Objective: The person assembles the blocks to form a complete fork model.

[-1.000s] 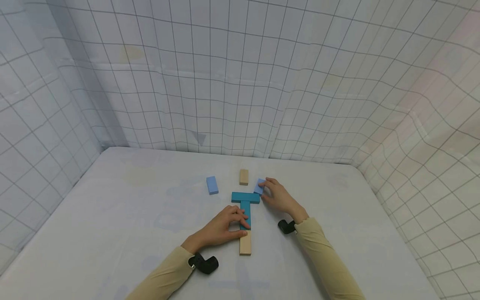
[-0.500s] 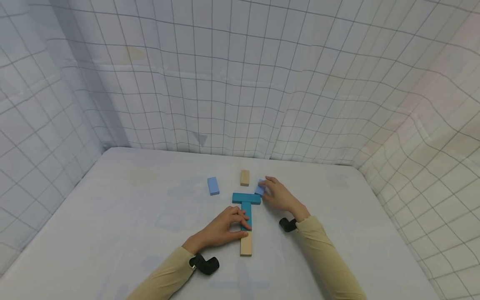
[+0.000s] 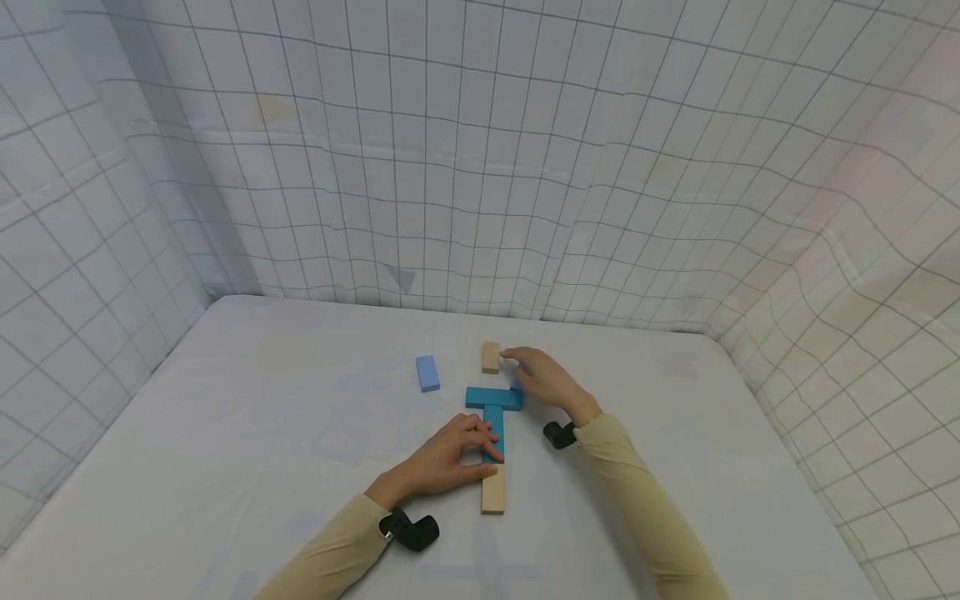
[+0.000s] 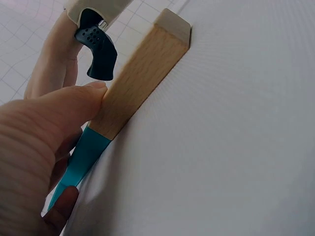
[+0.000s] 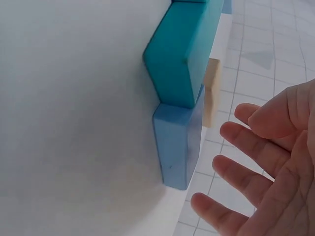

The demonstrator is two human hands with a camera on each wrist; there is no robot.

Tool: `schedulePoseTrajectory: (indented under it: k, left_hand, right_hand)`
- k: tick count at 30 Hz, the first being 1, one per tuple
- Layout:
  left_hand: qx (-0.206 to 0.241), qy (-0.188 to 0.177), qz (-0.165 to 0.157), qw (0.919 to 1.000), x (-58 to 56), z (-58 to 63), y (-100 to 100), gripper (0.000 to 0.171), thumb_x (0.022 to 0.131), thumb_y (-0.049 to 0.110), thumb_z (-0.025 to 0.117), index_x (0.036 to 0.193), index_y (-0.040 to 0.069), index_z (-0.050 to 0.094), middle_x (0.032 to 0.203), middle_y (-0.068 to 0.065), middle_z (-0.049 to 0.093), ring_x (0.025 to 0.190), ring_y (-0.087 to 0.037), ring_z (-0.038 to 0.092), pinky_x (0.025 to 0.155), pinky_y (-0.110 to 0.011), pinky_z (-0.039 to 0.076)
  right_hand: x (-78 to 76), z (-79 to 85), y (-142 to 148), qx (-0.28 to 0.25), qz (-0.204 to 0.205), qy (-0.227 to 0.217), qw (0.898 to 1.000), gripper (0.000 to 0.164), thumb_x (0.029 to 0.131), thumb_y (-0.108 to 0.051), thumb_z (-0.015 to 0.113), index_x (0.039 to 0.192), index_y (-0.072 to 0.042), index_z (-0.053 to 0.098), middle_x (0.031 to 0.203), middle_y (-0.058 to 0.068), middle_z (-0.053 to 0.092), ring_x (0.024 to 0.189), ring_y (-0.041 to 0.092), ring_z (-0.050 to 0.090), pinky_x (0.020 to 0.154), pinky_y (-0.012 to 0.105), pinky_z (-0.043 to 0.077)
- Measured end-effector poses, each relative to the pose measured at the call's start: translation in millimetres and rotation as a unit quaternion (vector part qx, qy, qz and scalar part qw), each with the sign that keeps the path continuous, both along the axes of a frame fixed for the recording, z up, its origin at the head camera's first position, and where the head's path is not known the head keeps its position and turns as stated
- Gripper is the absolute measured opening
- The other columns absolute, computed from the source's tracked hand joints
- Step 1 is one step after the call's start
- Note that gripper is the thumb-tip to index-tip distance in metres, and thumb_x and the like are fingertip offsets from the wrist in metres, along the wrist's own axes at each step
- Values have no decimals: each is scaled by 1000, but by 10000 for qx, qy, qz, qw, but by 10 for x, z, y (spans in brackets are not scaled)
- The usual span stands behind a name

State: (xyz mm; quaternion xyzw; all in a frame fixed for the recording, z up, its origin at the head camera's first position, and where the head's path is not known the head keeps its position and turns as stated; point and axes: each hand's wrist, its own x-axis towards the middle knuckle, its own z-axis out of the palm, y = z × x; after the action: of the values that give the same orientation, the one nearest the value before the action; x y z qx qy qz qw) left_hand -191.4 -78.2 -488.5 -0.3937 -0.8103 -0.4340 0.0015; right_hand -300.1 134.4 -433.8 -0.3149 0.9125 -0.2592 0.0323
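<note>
From my station I saw two bare hands, the left (image 3: 442,458) and the right (image 3: 547,379), emerging from long khaki-yellow sleeves. The left sleeve (image 3: 330,546), on the side of the table's left edge (image 3: 127,421), looked plain and softly creased; the right sleeve (image 3: 641,500), on the side of the right edge, had shallow folds along the forearm. I could make out a black, bent wrist unit at each cuff: a left unit (image 3: 412,530) and a right unit (image 3: 558,434). The left wrist view showed me small round holes (image 4: 92,38) clustered on the right one's rounded casing, with a silvery metal fitting (image 4: 102,24) beside it.
</note>
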Motion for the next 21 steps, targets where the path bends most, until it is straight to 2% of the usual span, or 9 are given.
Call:
schedulePoseTrajectory:
  k: [8,15,21]
  left_hand:
    - [-25,-24,39,10000,-3,-1,2,9,89,28,68,98,25,70,112,5,52,125,-19,41,104,-40,34]
    - [1,-18,17,10000,4,4,6,9,90,26,69,98,24,70,111,3,52,125,-21,41,104,-41,33]
    - [0,-11,13,10000,6,12,9,9,90,26,68,98,23,70,111,2,52,125,-21,41,104,-41,33]
  right_hand:
    - [-70,-7,-153,594,-30,35,9982,35,101,-12,43,133,-2,53,134,15,52,128,32,42,106,44,32]
    - [-64,-29,-211,1181,136,376,9922,40,97,-4,41,136,-2,50,138,14,48,130,32,40,105,46,32]
    - [-25,-30,-204,1308,51,389,9906,38,99,-7,41,135,-5,53,141,9,46,132,31,37,105,50,31]
